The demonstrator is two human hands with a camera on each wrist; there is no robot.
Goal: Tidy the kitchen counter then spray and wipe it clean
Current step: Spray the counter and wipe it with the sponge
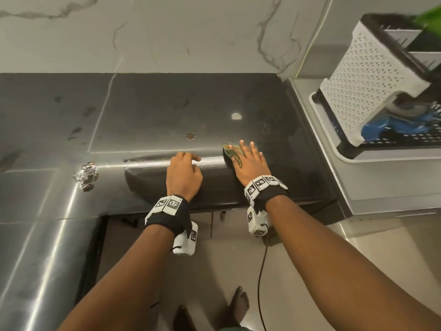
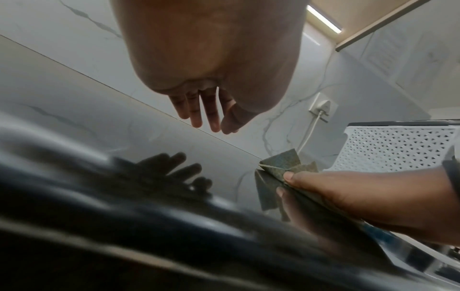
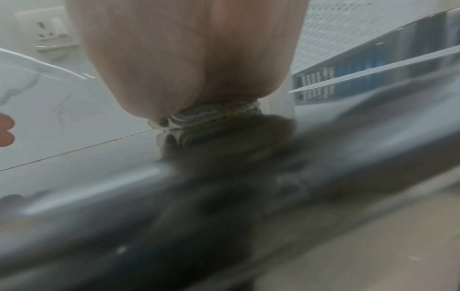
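The dark glossy counter (image 1: 167, 111) carries a wet streak (image 1: 152, 161) running left from a folded green cloth (image 1: 232, 151). My right hand (image 1: 249, 161) lies flat on that cloth, its fingers straight and pressing it down. In the left wrist view the cloth (image 2: 281, 163) peeks out from under the right hand (image 2: 348, 193). The right wrist view shows only the cloth's edge (image 3: 219, 114) under the palm. My left hand (image 1: 183, 170) hovers just left of the cloth with relaxed fingers (image 2: 206, 112), holding nothing.
A patch of foam (image 1: 86, 175) sits on the counter to the left and a smaller blob (image 1: 190, 136) lies ahead of the hands. A white perforated dish rack (image 1: 372, 75) stands on a tray (image 1: 334, 149) to the right. A wall socket (image 2: 322, 107) is behind.
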